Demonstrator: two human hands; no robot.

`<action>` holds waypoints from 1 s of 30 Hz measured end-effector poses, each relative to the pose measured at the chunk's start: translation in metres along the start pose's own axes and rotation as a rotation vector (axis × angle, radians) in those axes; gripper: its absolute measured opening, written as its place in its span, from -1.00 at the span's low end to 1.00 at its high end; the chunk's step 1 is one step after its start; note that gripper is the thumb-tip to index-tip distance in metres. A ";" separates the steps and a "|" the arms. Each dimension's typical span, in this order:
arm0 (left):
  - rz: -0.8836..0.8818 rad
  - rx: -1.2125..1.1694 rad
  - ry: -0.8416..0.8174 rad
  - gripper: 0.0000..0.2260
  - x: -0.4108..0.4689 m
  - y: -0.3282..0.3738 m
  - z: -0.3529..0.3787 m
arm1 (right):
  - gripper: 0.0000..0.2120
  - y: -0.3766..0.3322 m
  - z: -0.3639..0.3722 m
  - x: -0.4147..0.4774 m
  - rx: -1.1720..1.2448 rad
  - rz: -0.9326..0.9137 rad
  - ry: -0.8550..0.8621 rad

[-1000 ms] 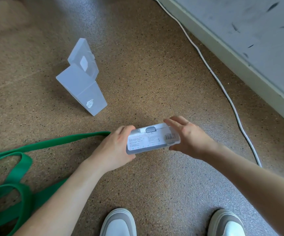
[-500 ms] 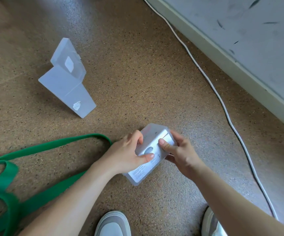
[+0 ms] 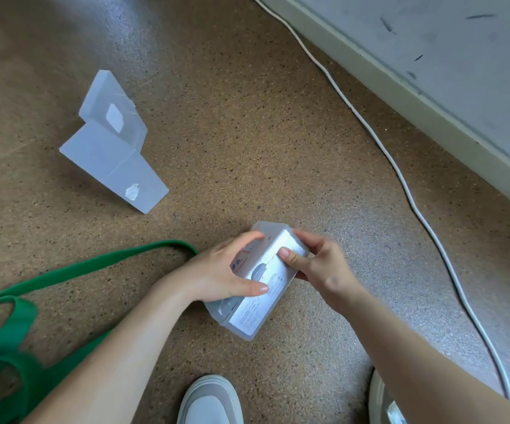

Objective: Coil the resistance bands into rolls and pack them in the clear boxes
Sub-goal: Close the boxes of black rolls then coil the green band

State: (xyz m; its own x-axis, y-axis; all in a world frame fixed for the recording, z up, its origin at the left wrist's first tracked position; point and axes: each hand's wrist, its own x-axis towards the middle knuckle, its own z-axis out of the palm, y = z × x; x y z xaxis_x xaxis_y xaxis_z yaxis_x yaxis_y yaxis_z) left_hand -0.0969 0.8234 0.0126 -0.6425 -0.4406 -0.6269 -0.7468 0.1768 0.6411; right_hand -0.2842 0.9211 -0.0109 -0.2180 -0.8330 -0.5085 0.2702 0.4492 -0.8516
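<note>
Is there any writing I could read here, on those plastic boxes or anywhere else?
Nothing can be read.
White label on the held box: rows of fine print, too small and blurred.
Red and blue marks on the same box, by the left hand: blurred.
White stickers on the open box on the floor: no text visible.

Lots of bare floor [image 3: 263, 142] straight ahead of the held box [image 3: 255, 315], between the open clear box [image 3: 116, 160] off left and the white cable [image 3: 379, 142] snaking along the wall [image 3: 446, 56]. Green band [image 3: 94, 264] clutters the near left, and a shoe [image 3: 211, 402] sits just below.
</note>
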 end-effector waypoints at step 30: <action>0.020 0.048 0.076 -0.32 -0.003 -0.008 0.021 | -0.62 0.004 0.005 -0.003 0.030 0.019 0.065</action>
State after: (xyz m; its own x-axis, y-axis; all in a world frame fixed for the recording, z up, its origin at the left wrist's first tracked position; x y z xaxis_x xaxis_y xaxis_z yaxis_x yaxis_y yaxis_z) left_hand -0.0923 0.8421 -0.0002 -0.6439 -0.5020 -0.5774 -0.7424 0.2271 0.6304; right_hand -0.2774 0.9240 -0.0122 -0.2726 -0.8015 -0.5322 0.3028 0.4536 -0.8382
